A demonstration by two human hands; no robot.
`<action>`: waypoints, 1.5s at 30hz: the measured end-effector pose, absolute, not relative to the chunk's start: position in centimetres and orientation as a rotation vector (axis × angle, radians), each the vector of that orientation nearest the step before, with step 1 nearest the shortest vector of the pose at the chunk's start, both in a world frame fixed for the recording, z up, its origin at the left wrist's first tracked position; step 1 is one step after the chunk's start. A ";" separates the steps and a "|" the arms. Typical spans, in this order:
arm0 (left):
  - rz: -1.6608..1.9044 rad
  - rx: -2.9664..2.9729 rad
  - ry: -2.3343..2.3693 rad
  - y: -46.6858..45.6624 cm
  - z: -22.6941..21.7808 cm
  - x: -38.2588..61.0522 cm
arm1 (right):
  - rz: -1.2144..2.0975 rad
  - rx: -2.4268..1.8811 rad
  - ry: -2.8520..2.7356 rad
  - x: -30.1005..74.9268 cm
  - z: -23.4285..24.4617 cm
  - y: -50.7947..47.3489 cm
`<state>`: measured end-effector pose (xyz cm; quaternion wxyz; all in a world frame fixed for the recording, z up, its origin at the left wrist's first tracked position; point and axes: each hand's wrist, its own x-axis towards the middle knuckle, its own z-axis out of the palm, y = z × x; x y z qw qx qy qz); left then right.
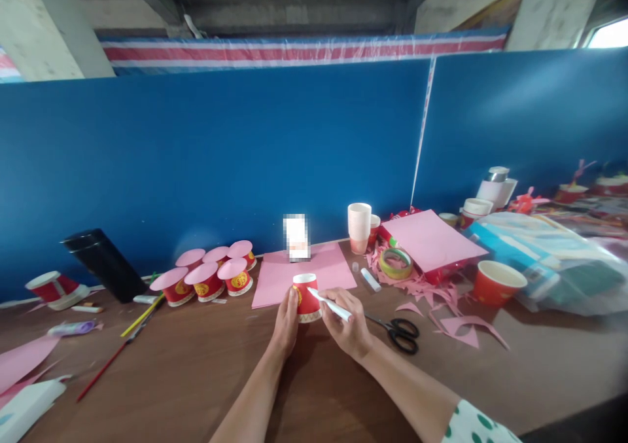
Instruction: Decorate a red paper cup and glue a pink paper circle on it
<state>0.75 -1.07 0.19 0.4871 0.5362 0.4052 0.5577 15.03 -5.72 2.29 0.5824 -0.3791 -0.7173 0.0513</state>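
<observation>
At the near middle of the bench (pixel 206 381), the person's left hand (pixel 286 322) grips a red paper cup (pixel 308 301) by its left side. The cup is held white end up, with a pale patterned band around its bottom; whether it touches the bench cannot be told. The right hand (pixel 347 325) is closed around a white marker (pixel 334 307), its tip at the cup's right side. Black-handled scissors (pixel 403 334) lie just right of that hand.

At the near left, a white box (pixel 30 404) lies beside pink paper; what it holds is hidden. Farther right, an orange-red paper cup (pixel 499 283) stands mouth up, showing its pale inner wall; its bottom is out of sight. Beside it, a clear plastic bag (pixel 579 260) holds blue-and-white and green items.

Beyond the hands, pink sheets (pixel 275 283) lie flat. Left of them stand six red cups (pixel 206 289), each topped by a pink paper disc. A black flask (pixel 105 266) leans farther left. Right of the sheets, a stack of pale paper cups (pixel 360 224) stands nested, near a roll of tape (pixel 395 272) among pink scraps. Behind everything rises a blue partition (pixel 275 148).
</observation>
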 end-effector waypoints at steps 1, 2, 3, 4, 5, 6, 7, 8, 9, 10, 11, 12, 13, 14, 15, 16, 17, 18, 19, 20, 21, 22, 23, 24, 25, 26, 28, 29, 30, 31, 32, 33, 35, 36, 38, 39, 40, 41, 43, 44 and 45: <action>1.342 1.308 0.976 -1.1 0.2 0.7 | 0.117 -0.887 -1.676 15.0 2.3 -5.7; 1.327 1.312 0.968 -1.1 0.3 0.7 | 0.115 -0.888 -1.675 15.0 2.3 -5.7; 1.319 1.318 0.968 -1.2 0.3 0.6 | 0.112 -0.887 -1.673 15.0 2.3 -5.7; 1.313 1.328 0.972 -1.2 0.4 0.6 | 0.109 -0.887 -1.670 15.0 2.3 -5.7; 1.309 1.337 0.974 -1.2 0.4 0.6 | 0.105 -0.886 -1.666 15.0 2.2 -5.7; 1.306 1.342 0.973 -1.3 0.4 0.6 | 0.101 -0.885 -1.661 15.0 2.2 -5.7; 1.304 1.347 0.969 -1.3 0.4 0.6 | 0.102 -0.884 -1.659 15.0 2.2 -5.7; 1.302 1.350 0.967 -1.3 0.4 0.6 | 0.105 -0.884 -1.659 15.0 2.1 -5.6; 1.299 1.351 0.972 -1.3 0.4 0.6 | 0.108 -0.885 -1.659 15.0 2.1 -5.6; 1.297 1.349 0.984 -1.2 0.4 0.6 | 0.109 -0.885 -1.659 15.0 2.1 -5.6; 1.295 1.348 1.001 -1.2 0.4 0.6 | 0.106 -0.885 -1.658 15.0 2.1 -5.6; 1.289 1.352 1.013 -1.3 0.5 0.6 | 0.103 -0.886 -1.657 15.0 2.1 -5.6; 1.283 1.359 1.019 -1.3 0.5 0.6 | 0.099 -0.887 -1.657 15.0 2.2 -5.6; 1.277 1.370 1.020 -1.4 0.6 0.6 | 0.096 -0.887 -1.656 15.0 2.2 -5.6; 1.271 1.382 1.015 -1.4 0.7 0.6 | 0.094 -0.888 -1.656 15.0 2.2 -5.7; 1.264 1.391 1.007 -1.5 0.8 0.6 | 0.091 -0.888 -1.656 15.0 2.3 -5.7; 1.257 1.394 0.997 -1.6 0.9 0.6 | 0.087 -0.888 -1.656 15.0 2.3 -5.7; 1.250 1.393 0.987 -1.7 1.0 0.7 | 0.080 -0.889 -1.655 15.0 2.4 -5.7; 1.242 1.392 0.980 -1.7 1.0 0.7 | 0.073 -0.891 -1.654 15.0 2.4 -5.7; 1.233 1.393 0.972 -1.8 1.1 0.7 | 0.069 -0.894 -1.654 15.0 2.4 -5.7; 1.227 1.396 0.967 -1.8 1.1 0.8 | 0.068 -0.898 -1.656 15.0 2.5 -5.8; 1.226 1.396 0.967 -1.8 1.1 0.8 | 0.070 -0.902 -1.658 15.0 2.5 -5.8; 1.229 1.393 0.971 -1.8 1.1 0.9 | 0.071 -0.905 -1.661 15.0 2.5 -5.8; 1.230 1.387 0.978 -1.8 1.1 0.9 | 0.071 -0.907 -1.663 15.0 2.5 -5.8; 1.231 1.379 0.982 -1.8 1.1 0.9 | 0.069 -0.906 -1.664 15.0 2.5 -5.8; 1.229 1.371 0.983 -1.8 1.1 0.9 | 0.068 -0.904 -1.664 15.0 2.5 -5.8; 1.226 1.361 0.980 -1.9 1.2 0.9 | 0.069 -0.891 -1.666 15.0 2.5 -5.8; 1.229 1.355 0.981 -1.9 1.2 0.9 | 0.070 -0.882 -1.667 15.0 2.5 -5.8; 1.237 1.345 0.984 -1.9 1.2 0.9 | 0.070 -0.874 -1.667 15.0 2.4 -5.8; 1.248 1.333 0.992 -1.8 1.2 0.9 | 0.066 -0.867 -1.666 15.0 2.4 -5.8; 1.257 1.322 1.004 -1.8 1.1 0.9 | 0.059 -0.863 -1.666 15.0 2.4 -5.8; 1.263 1.316 1.013 -1.7 1.0 0.9 | 0.050 -0.862 -1.668 15.0 2.4 -5.8; 1.264 1.324 1.013 -1.6 0.8 0.9 | 0.027 -0.864 -1.675 15.0 2.3 -5.8; 1.264 1.335 1.006 -1.6 0.7 0.9 | 0.015 -0.865 -1.681 15.0 2.4 -5.8; 1.266 1.348 0.993 -1.5 0.6 0.9 | -0.007 -0.869 -1.687 15.0 2.4 -5.8; 1.268 1.349 0.992 -1.5 0.7 0.9 | -0.015 -0.871 -1.687 15.0 2.5 -5.8; 1.267 1.349 0.994 -1.6 0.7 0.9 | -0.021 -0.870 -1.686 14.9 2.5 -5.8; 1.265 1.348 0.995 -1.6 0.8 1.0 | -0.026 -0.864 -1.686 15.0 2.6 -5.8; 1.261 1.345 0.983 -1.7 0.9 0.9 | -0.031 -0.848 -1.695 15.0 2.6 -5.9; 1.268 1.339 0.981 -1.6 0.8 0.9 | -0.027 -0.840 -1.702 15.0 2.6 -5.9; 1.281 1.328 0.986 -1.6 0.6 0.8 | -0.020 -0.835 -1.706 15.0 2.6 -5.9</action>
